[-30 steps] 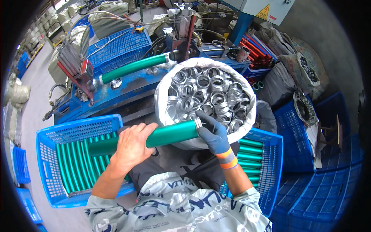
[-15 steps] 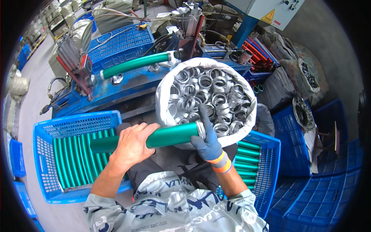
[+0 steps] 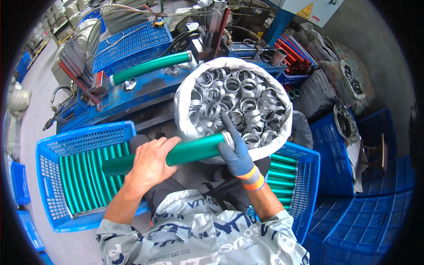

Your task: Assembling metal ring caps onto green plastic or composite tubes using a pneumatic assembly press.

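A green metal tube (image 3: 194,149) lies across in front of my lap, tilted up slightly to the right. My bare left hand (image 3: 153,160) is wrapped over its middle from above. At its right end sits a silver threaded ring (image 3: 228,140). My right hand (image 3: 238,155), in a blue-grey glove, closes on this ring, thumb below and index finger stretched along its far side. Just beyond is a white sack (image 3: 183,110) full of loose silver rings (image 3: 232,84). How far the ring sits on the tube cannot be made out.
A blue crate (image 3: 46,176) of green tubes stands at left, another blue crate (image 3: 311,190) at right. Behind the sack, a blue machine bench (image 3: 145,99) carries another green tube (image 3: 150,67). Stacked blue crates (image 3: 362,221) and filled sacks (image 3: 318,90) line the right side.
Both hands keep their hold on the tube and ring, with little movement. On the bench, the machine's end fittings now stand away from the other tube's ends. The view has shifted slightly.
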